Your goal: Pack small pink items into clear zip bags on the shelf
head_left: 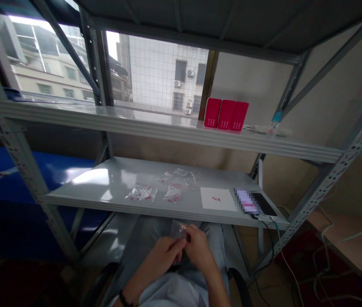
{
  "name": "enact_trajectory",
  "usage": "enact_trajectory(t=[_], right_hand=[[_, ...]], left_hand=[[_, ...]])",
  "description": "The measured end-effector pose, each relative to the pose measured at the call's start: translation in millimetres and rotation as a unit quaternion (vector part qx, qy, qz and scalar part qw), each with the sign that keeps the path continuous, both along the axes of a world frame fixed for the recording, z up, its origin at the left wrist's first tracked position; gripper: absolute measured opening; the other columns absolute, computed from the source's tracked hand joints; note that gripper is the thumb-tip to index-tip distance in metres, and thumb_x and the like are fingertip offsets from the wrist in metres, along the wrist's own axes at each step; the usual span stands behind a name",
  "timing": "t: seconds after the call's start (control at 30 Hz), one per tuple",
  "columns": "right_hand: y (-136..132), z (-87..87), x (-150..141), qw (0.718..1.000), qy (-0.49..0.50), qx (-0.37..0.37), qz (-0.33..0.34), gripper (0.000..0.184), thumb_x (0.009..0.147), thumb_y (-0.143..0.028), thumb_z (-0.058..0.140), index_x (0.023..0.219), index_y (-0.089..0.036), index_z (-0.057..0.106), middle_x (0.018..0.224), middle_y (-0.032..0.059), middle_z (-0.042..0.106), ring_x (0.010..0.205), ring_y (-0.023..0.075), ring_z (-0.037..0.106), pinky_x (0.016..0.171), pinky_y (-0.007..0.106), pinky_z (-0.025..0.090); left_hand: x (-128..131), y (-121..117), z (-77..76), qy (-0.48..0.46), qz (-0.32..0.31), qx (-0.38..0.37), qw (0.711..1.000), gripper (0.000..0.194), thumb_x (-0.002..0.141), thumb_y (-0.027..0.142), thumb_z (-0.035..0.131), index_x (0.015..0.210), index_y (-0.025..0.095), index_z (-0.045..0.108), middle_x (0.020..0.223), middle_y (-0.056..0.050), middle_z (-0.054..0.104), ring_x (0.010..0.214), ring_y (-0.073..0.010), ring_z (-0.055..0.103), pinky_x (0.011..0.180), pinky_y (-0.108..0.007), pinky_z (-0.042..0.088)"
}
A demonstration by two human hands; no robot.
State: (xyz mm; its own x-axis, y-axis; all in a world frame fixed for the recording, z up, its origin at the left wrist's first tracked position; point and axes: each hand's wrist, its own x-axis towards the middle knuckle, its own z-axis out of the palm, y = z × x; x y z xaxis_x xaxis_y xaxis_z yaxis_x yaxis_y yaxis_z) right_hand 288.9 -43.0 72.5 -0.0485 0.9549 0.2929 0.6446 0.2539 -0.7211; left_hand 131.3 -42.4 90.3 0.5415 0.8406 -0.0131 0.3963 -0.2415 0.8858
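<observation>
Hands grip bag, contents unclear; front bags hold red bits.

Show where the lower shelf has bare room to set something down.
The largest bare patch on the lower shelf is its left end, between the left upright and the clear bags. A smaller one lies behind the white sheet. It is crowded mid-shelf among the bags, and at right, where sheet, phone and dark flat item sit close.

The left hand and right hand are held close together, fingers bent, with both forearms angled inward.
</observation>
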Motion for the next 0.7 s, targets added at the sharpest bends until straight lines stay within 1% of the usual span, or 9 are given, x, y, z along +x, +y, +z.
enact_trajectory(t=[0.1,0.17,0.23,0.33,0.4,0.47,0.57,0.63,0.7], right_hand=[[0,3.3,10,0.994,0.103,0.023,-0.036,0.026,0.082,-0.021,0.065,0.105,-0.024,0.077,0.079,0.0005,0.063,0.071,0.0169,0.057,0.067,0.025,0.043],[0,4.3,9,0.981,0.188,0.031,-0.036,0.033,0.082,-0.028,0.067,0.114,-0.024,0.075,0.082,0.0007,0.064,0.073,0.0175,0.057,0.070,0.027,0.046],[-1,3.7,0,0.963,0.270,0.022,-0.011,0.036,0.083,-0.031,0.066,0.118,-0.024,0.073,0.084,0.0012,0.065,0.074,0.0179,0.058,0.070,0.028,0.048],[-4,-3.7,-20,0.925,0.377,0.012,0.047,0.022,0.082,-0.028,0.069,0.101,-0.024,0.077,0.093,0.0031,0.068,0.088,0.0199,0.062,0.080,0.030,0.050],[-6,-14.5,-33,0.864,0.501,0.029,0.037,0.009,0.078,-0.026,0.072,0.086,-0.024,0.076,0.096,0.0025,0.069,0.098,0.0207,0.064,0.091,0.032,0.049],[-5,-28.5,-42,0.762,0.647,0.026,-0.006,0.008,0.075,-0.028,0.075,0.083,-0.025,0.074,0.095,0.0009,0.071,0.099,0.0203,0.066,0.095,0.034,0.049],[2,-48.0,-53,0.638,0.767,-0.053,-0.042,0.017,0.074,-0.034,0.075,0.088,-0.023,0.074,0.092,0.0023,0.075,0.092,0.0209,0.070,0.089,0.036,0.053],[9,-57.0,-60,0.608,0.788,-0.091,-0.033,0.021,0.076,-0.037,0.072,0.089,-0.021,0.074,0.091,0.0046,0.077,0.090,0.0217,0.072,0.088,0.036,0.055],[15,-63.4,-68,0.607,0.789,-0.090,-0.025,0.021,0.079,-0.037,0.070,0.090,-0.020,0.074,0.091,0.0045,0.078,0.092,0.0222,0.072,0.088,0.036,0.055]], left_hand=[[-1,-4,-17.7,-0.102,-0.056,-0.158,0.981,0.054,0.091,0.063,0.049,0.071,0.019,0.072,0.068,-0.004,0.072,0.066,-0.0181,0.066,0.064,-0.027,0.049],[5,2,-27.4,-0.250,-0.005,-0.187,0.950,0.048,0.087,0.064,0.057,0.091,0.019,0.074,0.094,-0.008,0.077,0.089,-0.0216,0.071,0.081,-0.031,0.054],[15,13,-31.6,-0.395,0.066,-0.207,0.892,0.048,0.085,0.063,0.060,0.104,0.020,0.071,0.110,-0.010,0.075,0.103,-0.0241,0.069,0.091,-0.037,0.054],[28,29,-28.7,-0.525,0.161,-0.236,0.802,0.039,0.084,0.048,0.067,0.114,0.024,0.065,0.114,-0.008,0.073,0.105,-0.0224,0.070,0.088,-0.036,0.057],[33,33,-23.9,-0.570,0.212,-0.238,0.758,0.040,0.080,0.032,0.073,0.117,0.026,0.061,0.105,-0.005,0.074,0.098,-0.0188,0.072,0.084,-0.031,0.058],[36,30,-19.8,-0.596,0.237,-0.228,0.732,0.046,0.075,0.023,0.078,0.117,0.026,0.060,0.092,-0.001,0.073,0.088,-0.0157,0.073,0.078,-0.027,0.058],[39,19,-18.1,-0.589,0.244,-0.189,0.747,0.055,0.070,0.024,0.083,0.120,0.025,0.059,0.088,0.001,0.072,0.078,-0.0149,0.071,0.071,-0.025,0.056],[41,14,-21.2,-0.545,0.252,-0.151,0.785,0.056,0.071,0.026,0.083,0.123,0.026,0.059,0.091,0.000,0.072,0.078,-0.0154,0.070,0.071,-0.026,0.056],[43,13,-27.5,-0.495,0.263,-0.111,0.820,0.054,0.074,0.028,0.082,0.123,0.029,0.060,0.090,0.001,0.072,0.079,-0.0161,0.070,0.073,-0.026,0.055]])
